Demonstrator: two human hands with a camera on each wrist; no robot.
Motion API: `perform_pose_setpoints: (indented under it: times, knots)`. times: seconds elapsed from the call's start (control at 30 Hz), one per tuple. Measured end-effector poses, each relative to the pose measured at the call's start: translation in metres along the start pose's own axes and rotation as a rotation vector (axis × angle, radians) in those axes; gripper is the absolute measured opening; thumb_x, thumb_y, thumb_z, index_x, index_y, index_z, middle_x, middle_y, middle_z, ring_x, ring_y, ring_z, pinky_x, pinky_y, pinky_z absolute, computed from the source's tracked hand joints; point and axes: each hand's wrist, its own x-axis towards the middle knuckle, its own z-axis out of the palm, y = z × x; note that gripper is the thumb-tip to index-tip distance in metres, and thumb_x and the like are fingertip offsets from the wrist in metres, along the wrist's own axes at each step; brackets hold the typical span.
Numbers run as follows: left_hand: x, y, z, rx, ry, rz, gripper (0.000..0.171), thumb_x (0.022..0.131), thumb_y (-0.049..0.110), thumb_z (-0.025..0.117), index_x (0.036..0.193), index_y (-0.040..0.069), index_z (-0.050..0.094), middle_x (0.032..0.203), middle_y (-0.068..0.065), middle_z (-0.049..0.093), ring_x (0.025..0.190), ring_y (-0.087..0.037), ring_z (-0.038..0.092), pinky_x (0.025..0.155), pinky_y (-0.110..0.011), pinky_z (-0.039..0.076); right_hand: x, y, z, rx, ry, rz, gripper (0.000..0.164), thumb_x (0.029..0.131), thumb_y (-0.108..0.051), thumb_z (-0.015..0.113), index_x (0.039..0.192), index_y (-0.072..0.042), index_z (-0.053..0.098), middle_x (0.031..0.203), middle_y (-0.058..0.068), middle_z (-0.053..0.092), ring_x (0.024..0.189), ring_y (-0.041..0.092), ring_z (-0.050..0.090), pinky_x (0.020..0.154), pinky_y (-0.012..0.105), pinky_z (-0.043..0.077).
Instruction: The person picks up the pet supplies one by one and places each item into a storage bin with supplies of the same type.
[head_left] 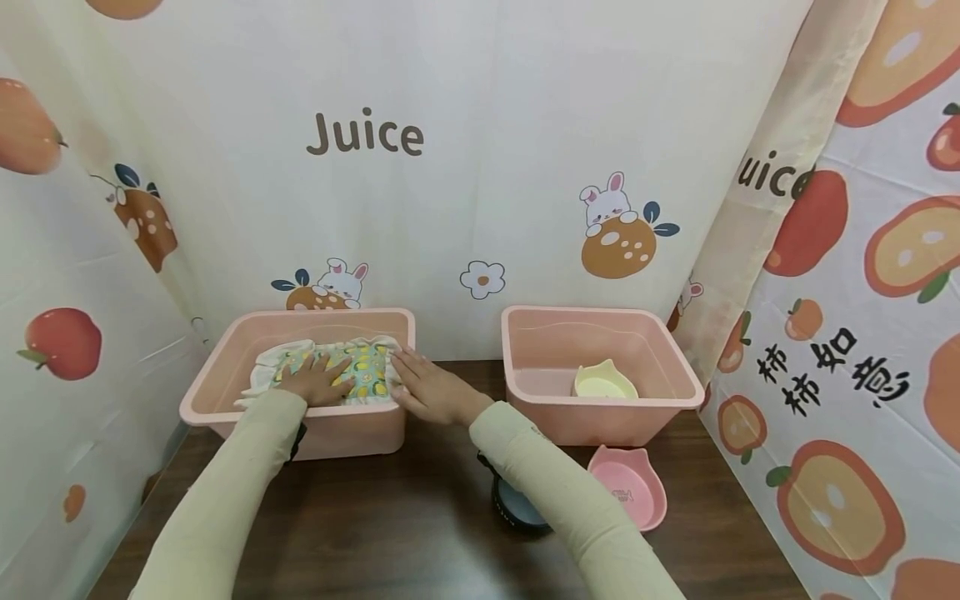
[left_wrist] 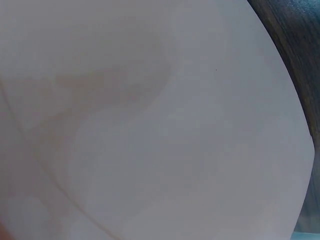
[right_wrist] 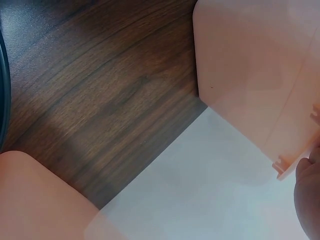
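A folded cloth (head_left: pixel 369 363) with a green and yellow lemon print and white ruffled edges lies in the left pink bin (head_left: pixel 348 435). My left hand (head_left: pixel 315 382) rests on top of it, fingers spread. Over the bin's right rim reaches my right hand (head_left: pixel 435 390), its fingers straight and touching the cloth's right edge. The right wrist view catches only a bit of the right hand (right_wrist: pixel 307 195) beside the bin wall (right_wrist: pixel 245 65). In the left wrist view the bin wall (left_wrist: pixel 200 130) fills most of the picture, and the left hand is mostly hidden.
A second pink bin (head_left: pixel 600 421) stands to the right with a pale yellow cat-eared bowl (head_left: pixel 604 382) inside. In front of it, a pink cat-eared bowl (head_left: pixel 634 487) and a dark round bowl (head_left: pixel 517 510), partly under my right sleeve, sit on the wooden table (head_left: pixel 375 517). A printed curtain (head_left: pixel 465 192) hangs behind.
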Motion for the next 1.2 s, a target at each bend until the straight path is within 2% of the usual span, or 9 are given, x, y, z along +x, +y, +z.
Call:
perform_pose_setpoints:
  times: [0.17, 0.33, 0.7, 0.83, 1.03, 1.2]
  knots:
    - [-0.002, 0.001, -0.001, 0.009, 0.01, 0.011, 0.071, 0.099, 0.056, 0.031, 0.154, 0.012, 0.019, 0.153, -0.033, 0.009, 0.139, -0.056, 0.003, 0.103, -0.075, 0.003, -0.001, -0.001, -0.001, 0.01, -0.004, 0.007, 0.064, 0.104, -0.044, 0.023, 0.154, -0.005, 0.012, 0.161, 0.007, 0.005, 0.147, 0.015, -0.006, 0.118, 0.028, 0.006]
    - [-0.002, 0.001, -0.004, 0.01, 0.034, 0.022, 0.07, 0.099, 0.054, 0.031, 0.153, 0.011, 0.021, 0.153, -0.033, 0.01, 0.138, -0.056, 0.004, 0.103, -0.076, 0.004, 0.0, -0.001, -0.002, 0.014, 0.009, 0.007, 0.063, 0.104, -0.041, 0.026, 0.154, -0.005, 0.013, 0.161, 0.007, 0.006, 0.148, 0.016, -0.004, 0.118, 0.028, 0.005]
    - [-0.005, 0.0, -0.007, 0.024, 0.087, 0.039, 0.069, 0.099, 0.054, 0.031, 0.153, 0.012, 0.022, 0.153, -0.032, 0.013, 0.138, -0.056, 0.007, 0.102, -0.077, 0.008, 0.001, 0.001, -0.002, 0.013, -0.026, 0.034, 0.065, 0.103, -0.046, 0.021, 0.155, -0.009, 0.008, 0.161, 0.003, 0.0, 0.146, 0.011, -0.01, 0.118, 0.027, 0.001]
    - [-0.009, 0.001, -0.012, 0.014, 0.108, 0.045, 0.068, 0.099, 0.053, 0.032, 0.153, 0.012, 0.023, 0.153, -0.032, 0.013, 0.139, -0.055, 0.007, 0.101, -0.077, 0.009, 0.0, -0.001, -0.004, 0.048, -0.02, 0.05, 0.068, 0.103, -0.048, 0.023, 0.155, -0.008, 0.009, 0.161, 0.003, 0.001, 0.148, 0.016, -0.005, 0.118, 0.029, 0.003]
    - [-0.013, 0.003, -0.023, 0.001, 0.075, 0.058, 0.069, 0.099, 0.05, 0.037, 0.152, 0.009, 0.022, 0.155, -0.03, 0.008, 0.14, -0.053, 0.005, 0.099, -0.078, 0.011, -0.005, 0.001, -0.006, 0.085, -0.016, 0.061, 0.073, 0.101, -0.054, 0.025, 0.155, -0.008, 0.008, 0.162, 0.002, 0.002, 0.148, 0.016, -0.004, 0.118, 0.029, 0.005]
    - [-0.014, 0.007, -0.029, -0.017, 0.09, 0.109, 0.07, 0.1, 0.046, 0.041, 0.152, 0.003, 0.022, 0.155, -0.029, 0.009, 0.141, -0.051, 0.005, 0.102, -0.076, 0.011, -0.015, 0.003, -0.014, 0.073, -0.012, 0.047, 0.072, 0.101, -0.054, 0.027, 0.155, -0.009, 0.008, 0.161, 0.006, 0.007, 0.148, 0.02, 0.002, 0.119, 0.03, 0.008]
